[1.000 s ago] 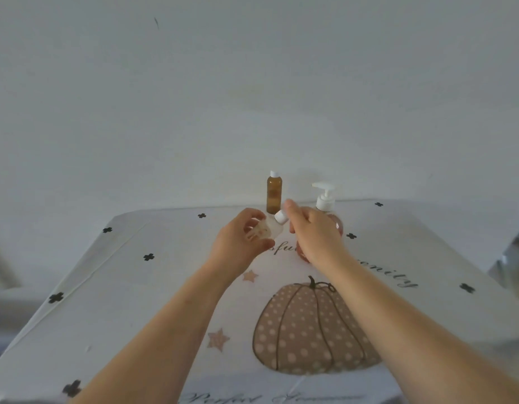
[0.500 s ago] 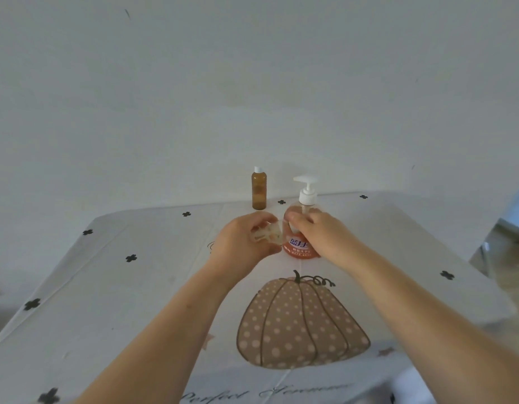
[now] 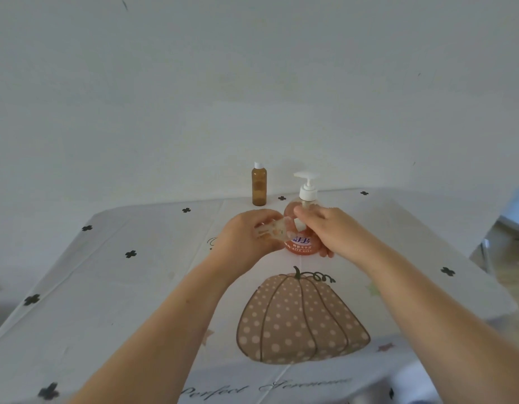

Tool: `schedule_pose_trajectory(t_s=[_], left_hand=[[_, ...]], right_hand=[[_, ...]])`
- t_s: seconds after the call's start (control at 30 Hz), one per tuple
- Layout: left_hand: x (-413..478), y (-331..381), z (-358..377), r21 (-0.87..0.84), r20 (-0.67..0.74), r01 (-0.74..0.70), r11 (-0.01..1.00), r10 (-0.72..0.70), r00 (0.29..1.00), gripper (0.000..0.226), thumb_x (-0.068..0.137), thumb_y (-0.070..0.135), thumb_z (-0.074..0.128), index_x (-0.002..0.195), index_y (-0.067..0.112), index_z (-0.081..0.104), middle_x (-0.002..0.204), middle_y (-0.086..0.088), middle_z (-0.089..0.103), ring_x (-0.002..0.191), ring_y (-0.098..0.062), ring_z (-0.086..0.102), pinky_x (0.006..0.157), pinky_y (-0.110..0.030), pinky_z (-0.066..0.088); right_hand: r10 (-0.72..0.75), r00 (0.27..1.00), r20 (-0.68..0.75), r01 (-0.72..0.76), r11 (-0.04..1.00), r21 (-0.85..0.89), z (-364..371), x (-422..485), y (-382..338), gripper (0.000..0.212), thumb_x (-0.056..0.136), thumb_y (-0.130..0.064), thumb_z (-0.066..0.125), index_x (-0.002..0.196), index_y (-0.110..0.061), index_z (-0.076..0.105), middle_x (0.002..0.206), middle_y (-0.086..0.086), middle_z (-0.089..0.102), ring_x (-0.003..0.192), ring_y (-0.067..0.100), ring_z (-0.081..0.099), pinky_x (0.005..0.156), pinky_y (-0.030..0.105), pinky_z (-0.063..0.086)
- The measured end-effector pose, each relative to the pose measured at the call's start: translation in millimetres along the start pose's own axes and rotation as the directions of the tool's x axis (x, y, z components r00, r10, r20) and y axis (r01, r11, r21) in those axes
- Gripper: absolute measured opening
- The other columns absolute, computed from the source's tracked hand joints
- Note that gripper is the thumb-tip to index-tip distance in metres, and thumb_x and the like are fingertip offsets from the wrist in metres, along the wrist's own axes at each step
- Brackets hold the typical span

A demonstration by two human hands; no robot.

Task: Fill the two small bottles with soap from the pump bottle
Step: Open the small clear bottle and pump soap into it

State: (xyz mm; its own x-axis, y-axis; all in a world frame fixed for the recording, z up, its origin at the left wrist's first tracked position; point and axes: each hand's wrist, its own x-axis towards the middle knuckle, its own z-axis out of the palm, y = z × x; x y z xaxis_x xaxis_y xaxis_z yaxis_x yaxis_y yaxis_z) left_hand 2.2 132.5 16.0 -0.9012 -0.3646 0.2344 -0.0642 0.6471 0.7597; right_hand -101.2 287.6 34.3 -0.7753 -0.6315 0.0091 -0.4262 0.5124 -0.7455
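My left hand [image 3: 246, 237] grips a small clear bottle [image 3: 271, 230], tilted with its neck pointing right. My right hand [image 3: 329, 231] pinches the bottle's white cap [image 3: 299, 225] just off the neck, in front of the pump bottle [image 3: 303, 225]. The pump bottle holds orange soap, has a white pump head, and stands behind both hands. A small amber bottle [image 3: 259, 186] with a white cap stands upright farther back, near the table's far edge.
The table [image 3: 136, 287] wears a white cloth printed with a dotted pumpkin [image 3: 302, 319] and small black crosses. A plain white wall rises right behind it. The table's right edge drops off toward the floor [image 3: 512, 258].
The view has swung, so the hands now sit in front of the pump bottle. The white cap has come slightly away from the clear bottle's neck, held in my right fingers.
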Motion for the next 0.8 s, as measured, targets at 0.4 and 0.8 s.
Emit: schedule_pose_trajectory(t_s=[0.4,0.8], left_hand=[[-2,4,6,-0.059,0.024,0.009,0.998,-0.008,1.0,0.039,0.078,0.021,0.078,0.114,0.03,0.065,0.093,0.021,0.06,0.084,0.008,0.056,0.066,0.0,0.04],[1,3,16,-0.115,0.067,0.082,0.99,-0.075,0.995,0.035,0.081,0.031,0.074,0.114,0.033,0.063,0.101,0.014,0.065,0.095,-0.007,0.061,0.078,-0.024,0.049]], right_hand=[[-0.008,1.0,-0.029,0.011,0.994,0.111,-8,-8,8,0.033,0.101,-0.042,0.057,0.094,-0.011,0.066,0.083,0.001,0.07,0.064,0.009,0.061,0.061,0.023,0.048],[-0.059,0.987,-0.153,0.087,0.979,0.185,-24,-9,25,0.015,0.094,-0.014,0.071,0.107,-0.02,0.073,0.1,-0.001,0.075,0.087,0.017,0.07,0.089,0.033,0.054]])
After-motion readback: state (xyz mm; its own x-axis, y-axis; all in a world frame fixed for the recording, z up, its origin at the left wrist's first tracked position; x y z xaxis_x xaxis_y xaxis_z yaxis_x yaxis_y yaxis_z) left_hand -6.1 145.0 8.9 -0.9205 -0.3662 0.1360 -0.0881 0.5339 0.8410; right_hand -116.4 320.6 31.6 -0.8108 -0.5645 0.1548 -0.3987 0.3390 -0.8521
